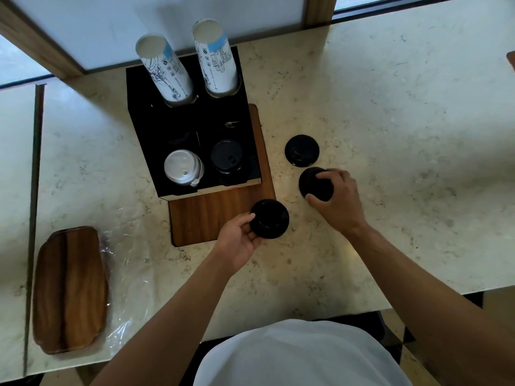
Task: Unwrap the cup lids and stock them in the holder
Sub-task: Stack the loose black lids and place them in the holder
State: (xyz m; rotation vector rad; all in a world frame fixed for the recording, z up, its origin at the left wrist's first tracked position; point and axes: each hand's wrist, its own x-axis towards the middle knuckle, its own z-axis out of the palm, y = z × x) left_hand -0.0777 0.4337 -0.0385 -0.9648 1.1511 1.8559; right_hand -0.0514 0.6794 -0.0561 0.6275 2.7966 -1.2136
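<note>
While both hands gripped black lids — left hand [239, 237] on near stack [269, 219], right hand [338, 196] on middle stack [316, 183] — I figured drop straight into holder [145, 118] black-lid slot [226, 156].

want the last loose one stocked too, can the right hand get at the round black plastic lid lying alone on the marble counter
Probably yes: the loose round black plastic lid lies uncovered just beyond the right hand, nothing between them. But that hand already grips another black lid stack.

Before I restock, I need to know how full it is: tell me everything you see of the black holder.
The holder is a black box with open compartments, standing on a wooden board on the pale counter. Two back slots hold tall stacks of printed paper cups. The front left slot holds white lids, the front right black lids. The middle slots look dark. Neither hand touches it.
</note>
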